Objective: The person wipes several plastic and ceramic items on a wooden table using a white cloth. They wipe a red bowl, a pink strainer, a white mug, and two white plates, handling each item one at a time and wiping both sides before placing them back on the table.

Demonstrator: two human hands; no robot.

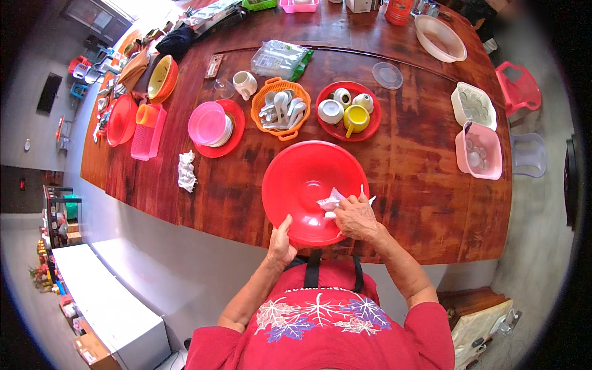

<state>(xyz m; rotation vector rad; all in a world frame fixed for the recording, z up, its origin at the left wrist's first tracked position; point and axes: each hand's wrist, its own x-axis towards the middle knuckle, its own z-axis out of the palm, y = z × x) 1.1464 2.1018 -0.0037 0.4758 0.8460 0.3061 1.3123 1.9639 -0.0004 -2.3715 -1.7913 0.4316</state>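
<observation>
Left hand [280,242] grips the near rim of the red basin [308,188], steadying it tilted at the desk [425,185] edge, while right hand [356,217], closed on a crumpled white cloth [330,202], presses it against the inner wall.

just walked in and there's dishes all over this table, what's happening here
A person stands at a long wooden table, holding a big red bowl at its near rim with the left hand. The right hand presses a crumpled white tissue against the bowl's inside. Beyond it sit an orange basket of white spoons and a red plate of cups.
</observation>
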